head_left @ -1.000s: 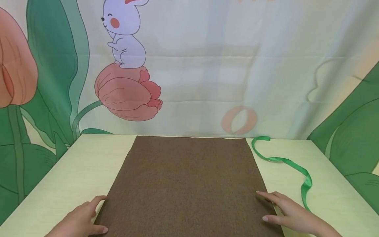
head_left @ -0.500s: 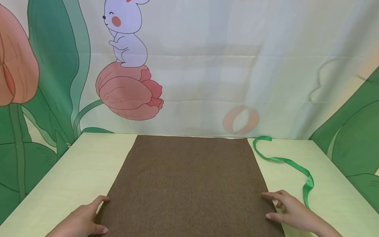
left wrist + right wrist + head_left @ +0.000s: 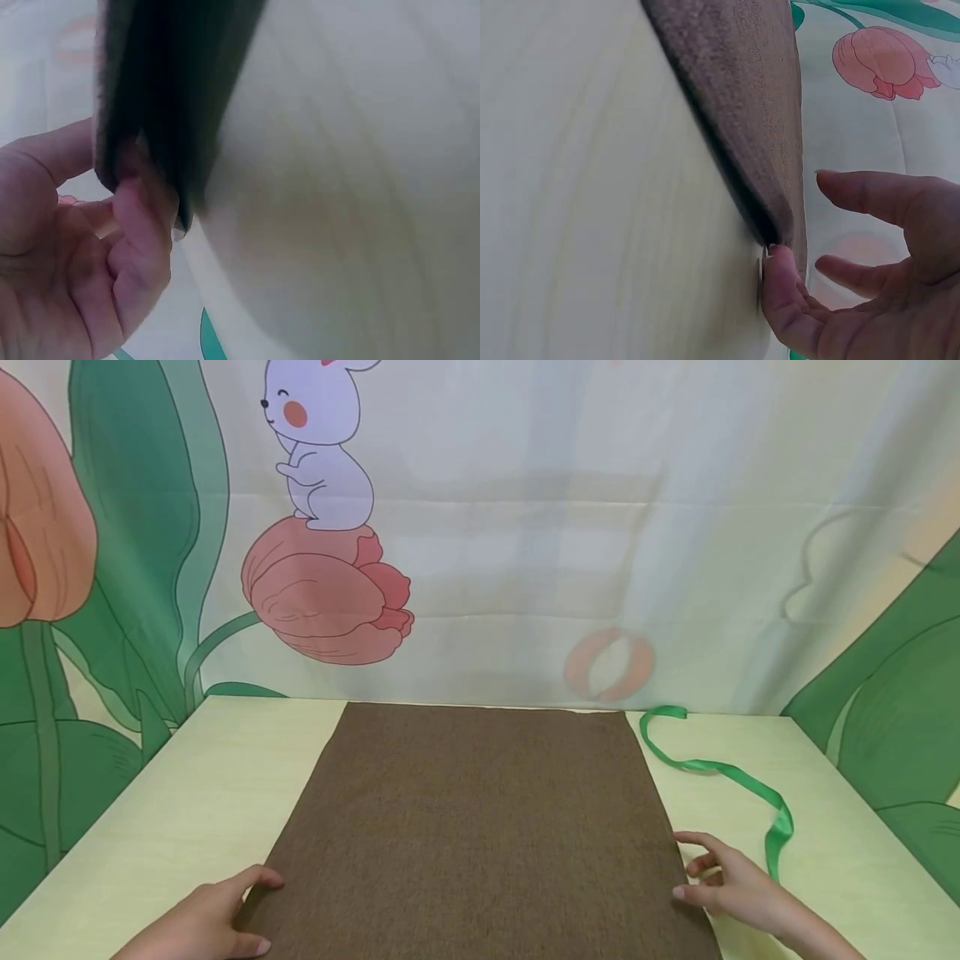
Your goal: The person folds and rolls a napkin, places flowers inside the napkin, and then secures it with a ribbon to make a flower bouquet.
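A brown cloth (image 3: pixel 480 827) lies spread over the pale table. My left hand (image 3: pixel 198 914) is at its left near edge, thumb and forefinger over the top. In the left wrist view, curled fingers (image 3: pixel 139 232) tuck under the lifted cloth edge (image 3: pixel 105 97), and a dark gap shows beneath it. At the right edge is my right hand (image 3: pixel 738 885), forefinger and thumb spread along the border. The right wrist view shows one bent fingertip (image 3: pixel 778 259) right at the cloth's edge (image 3: pixel 735 127), while two other fingers stand apart from it.
A green ribbon (image 3: pixel 750 782) lies in a loose wavy line on the table (image 3: pixel 840 852), right of the cloth and close to the right hand. Behind the table hangs a printed curtain (image 3: pixel 487 543) with a rabbit and tulips.
The right hand has drawn back slightly toward the cloth's right edge, its fingers more bent. The left forefinger has slid a little further onto the cloth. The ribbon lies as before.
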Demonstrator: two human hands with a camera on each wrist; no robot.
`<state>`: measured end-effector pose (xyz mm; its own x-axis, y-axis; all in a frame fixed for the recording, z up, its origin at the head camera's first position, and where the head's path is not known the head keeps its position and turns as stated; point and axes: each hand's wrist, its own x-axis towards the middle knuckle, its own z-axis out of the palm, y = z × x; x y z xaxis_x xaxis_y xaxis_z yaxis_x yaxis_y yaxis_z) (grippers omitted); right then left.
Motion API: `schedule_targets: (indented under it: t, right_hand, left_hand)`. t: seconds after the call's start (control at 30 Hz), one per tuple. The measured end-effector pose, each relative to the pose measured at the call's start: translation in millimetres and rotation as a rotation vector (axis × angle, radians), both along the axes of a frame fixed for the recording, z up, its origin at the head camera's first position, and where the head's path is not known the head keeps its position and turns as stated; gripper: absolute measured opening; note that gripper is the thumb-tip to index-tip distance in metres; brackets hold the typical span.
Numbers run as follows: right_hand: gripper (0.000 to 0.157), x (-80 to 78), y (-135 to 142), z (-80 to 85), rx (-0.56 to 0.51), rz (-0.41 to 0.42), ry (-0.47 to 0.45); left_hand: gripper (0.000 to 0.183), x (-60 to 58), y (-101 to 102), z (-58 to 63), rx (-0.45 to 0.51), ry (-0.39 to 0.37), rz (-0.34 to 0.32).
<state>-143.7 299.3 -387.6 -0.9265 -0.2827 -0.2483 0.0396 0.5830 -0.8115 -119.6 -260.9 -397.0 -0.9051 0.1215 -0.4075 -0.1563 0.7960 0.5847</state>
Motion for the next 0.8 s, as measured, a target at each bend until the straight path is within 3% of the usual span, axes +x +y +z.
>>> schedule_targets:
  t: [0.17, 0.37, 0.43, 0.67, 0.8]
  right_hand:
    - [0.058, -0.6, 1.3, -2.6, -0.014, 0.057, 0.017]
    - [0.055, 0.5, -1.4, -1.5, -0.029, 0.084, 0.010]
    - [0.056, 0.5, -2.6, -0.5, -0.040, 0.080, -0.004]
    - [0.057, 1.8, -4.8, 1.7, -0.096, 0.033, -0.066]
    - [0.056, 2.3, -3.7, 0.2, -0.114, 0.041, -0.090]
  left_hand:
    - [0.053, 4.8, -6.4, 4.6, 0.072, 0.009, -0.046]
    - [0.041, 9.2, -25.4, 6.3, 0.214, 0.103, -0.253]
    - [0.039, 10.1, -28.9, 6.0, 0.265, 0.108, -0.282]
    - [0.033, 11.7, -35.4, 2.3, 0.547, -0.004, -0.346]
    - [0.034, 13.1, -39.8, -0.7, 0.662, -0.108, -0.385]
